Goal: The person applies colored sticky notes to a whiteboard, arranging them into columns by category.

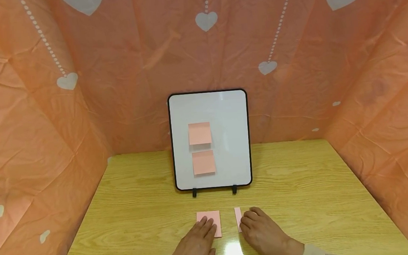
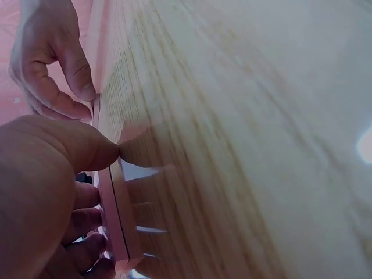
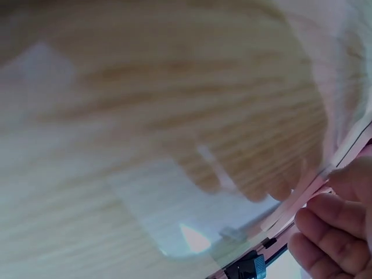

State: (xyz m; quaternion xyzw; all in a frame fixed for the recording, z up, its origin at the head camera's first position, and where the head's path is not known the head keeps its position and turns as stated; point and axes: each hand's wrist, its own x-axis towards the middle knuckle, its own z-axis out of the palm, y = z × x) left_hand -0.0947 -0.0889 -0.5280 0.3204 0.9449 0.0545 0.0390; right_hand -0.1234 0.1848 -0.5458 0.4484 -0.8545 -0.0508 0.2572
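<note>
Hand [image 1: 194, 248] on pad [image 1: 216, 219], another [image 1: 265, 235] — seemingly pinching strip [image 1: 237, 213]

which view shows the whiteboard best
The head view: the whole whiteboard shows, face-on. The right wrist view catches only a bottom sliver and a reflection; the left wrist view, at most scraps behind the left hand.
</note>
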